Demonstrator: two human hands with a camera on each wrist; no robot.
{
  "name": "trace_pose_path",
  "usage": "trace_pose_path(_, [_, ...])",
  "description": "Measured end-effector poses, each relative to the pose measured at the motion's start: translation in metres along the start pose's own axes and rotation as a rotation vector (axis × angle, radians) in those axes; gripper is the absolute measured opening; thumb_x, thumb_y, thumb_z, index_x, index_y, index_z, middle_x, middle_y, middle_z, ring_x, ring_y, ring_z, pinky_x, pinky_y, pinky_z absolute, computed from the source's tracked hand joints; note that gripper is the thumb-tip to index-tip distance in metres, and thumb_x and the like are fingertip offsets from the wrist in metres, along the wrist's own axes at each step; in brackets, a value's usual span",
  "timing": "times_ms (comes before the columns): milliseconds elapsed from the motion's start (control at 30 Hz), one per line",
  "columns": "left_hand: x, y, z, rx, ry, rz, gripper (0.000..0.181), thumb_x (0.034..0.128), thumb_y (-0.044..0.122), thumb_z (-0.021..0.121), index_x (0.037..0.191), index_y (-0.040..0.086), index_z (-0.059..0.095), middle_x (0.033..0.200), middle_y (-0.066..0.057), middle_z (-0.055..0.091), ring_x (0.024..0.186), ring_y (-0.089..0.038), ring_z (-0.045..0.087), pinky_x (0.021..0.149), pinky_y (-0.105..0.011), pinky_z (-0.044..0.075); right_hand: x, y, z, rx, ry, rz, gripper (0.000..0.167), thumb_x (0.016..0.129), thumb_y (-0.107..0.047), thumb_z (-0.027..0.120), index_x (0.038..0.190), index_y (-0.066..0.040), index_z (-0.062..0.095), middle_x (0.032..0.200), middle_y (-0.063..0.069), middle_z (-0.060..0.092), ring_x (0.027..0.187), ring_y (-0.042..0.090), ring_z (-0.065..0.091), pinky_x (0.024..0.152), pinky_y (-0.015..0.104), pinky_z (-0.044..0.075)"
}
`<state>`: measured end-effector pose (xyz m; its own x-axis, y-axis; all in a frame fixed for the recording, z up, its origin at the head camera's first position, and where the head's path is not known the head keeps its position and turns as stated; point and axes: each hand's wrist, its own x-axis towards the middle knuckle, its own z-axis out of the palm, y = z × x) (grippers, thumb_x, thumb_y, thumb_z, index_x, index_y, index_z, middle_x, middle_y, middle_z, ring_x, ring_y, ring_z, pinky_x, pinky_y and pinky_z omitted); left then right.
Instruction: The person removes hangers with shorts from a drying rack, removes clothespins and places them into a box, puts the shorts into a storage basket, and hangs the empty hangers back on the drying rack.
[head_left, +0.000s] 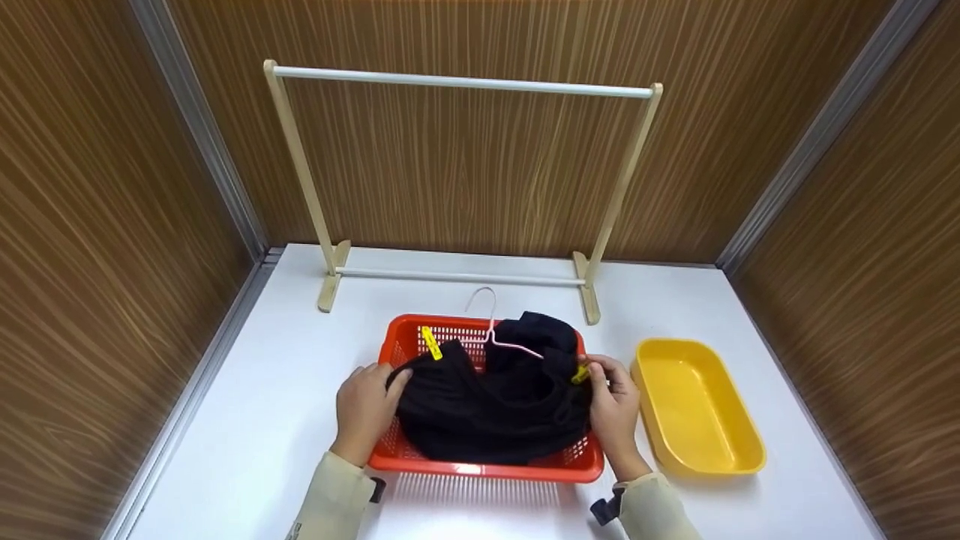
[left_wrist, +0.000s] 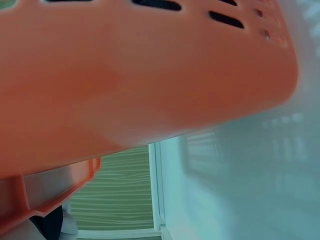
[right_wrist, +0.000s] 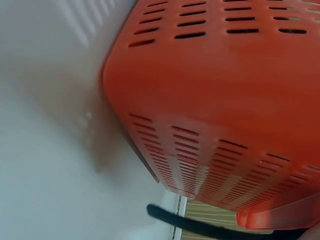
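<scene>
A black garment [head_left: 487, 420] lies bunched in a red basket [head_left: 487, 471], with a pink hanger [head_left: 492, 330] amid its folds. One yellow clip [head_left: 431, 343] is at the garment's upper left, another yellow clip [head_left: 580, 373] at its right. My left hand [head_left: 367, 409] pinches the garment's left edge over the basket rim. At the right edge, beside the clip, my right hand [head_left: 616, 412] grips the cloth between thumb and fingers. In the left wrist view black cloth [left_wrist: 50, 222] shows between fingertips, below the basket wall [left_wrist: 125, 85]. The basket's slotted side [right_wrist: 200, 85] fills much of the right wrist view.
Behind the basket stands a wooden rack with a white top rail [head_left: 465, 81] and a lower bar [head_left: 457, 277]. A yellow tray [head_left: 694, 405] sits to the right of the basket on the white table [head_left: 247, 420]. Wood-grained walls [head_left: 465, 172] enclose the back and both sides.
</scene>
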<state>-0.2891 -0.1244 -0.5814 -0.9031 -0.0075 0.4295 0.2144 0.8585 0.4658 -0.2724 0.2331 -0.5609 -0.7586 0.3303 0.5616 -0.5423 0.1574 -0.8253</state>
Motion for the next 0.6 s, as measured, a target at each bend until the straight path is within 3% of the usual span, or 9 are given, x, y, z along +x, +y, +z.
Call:
trace_pose_path(133, [0.000,0.000,-0.001,0.002,0.009,0.004,0.040,0.0995,0.039,0.069,0.072,0.013,0.057,0.065,-0.002,0.054,0.065,-0.026,0.053,0.061,-0.037,0.040,0.000,0.015,-0.005,0.078,0.039,0.027,0.015,0.101,0.012,0.052,0.109,0.019,0.064,0.098,0.030,0.068,0.091,0.014,0.066,0.084,0.021,0.051])
trace_pose_path(367, [0.001,0.002,-0.001,0.003,-0.005,-0.003,0.041,0.0994,0.040,0.068,0.072,0.013,0.057,0.065,-0.002,0.053,0.065,-0.025,0.053,0.062,-0.036,0.039,0.001,0.019,-0.007,0.145,0.083,0.047,0.018,0.104,0.005,0.053,0.112,0.020,0.060,0.094,0.009,0.071,0.089,0.013,0.065,0.082,0.021,0.050])
trace_pose_path(600, [-0.001,0.002,-0.003,-0.004,0.000,-0.008,0.040,0.0993,0.040,0.069,0.072,0.013,0.058,0.065,-0.001,0.053,0.065,-0.024,0.053,0.062,-0.036,0.040,0.001,0.018,-0.006,0.226,0.105,0.035,0.022,0.106,0.002,0.050,0.116,0.021,0.055,0.104,0.019,0.069,0.100,0.022,0.065,0.093,0.024,0.050])
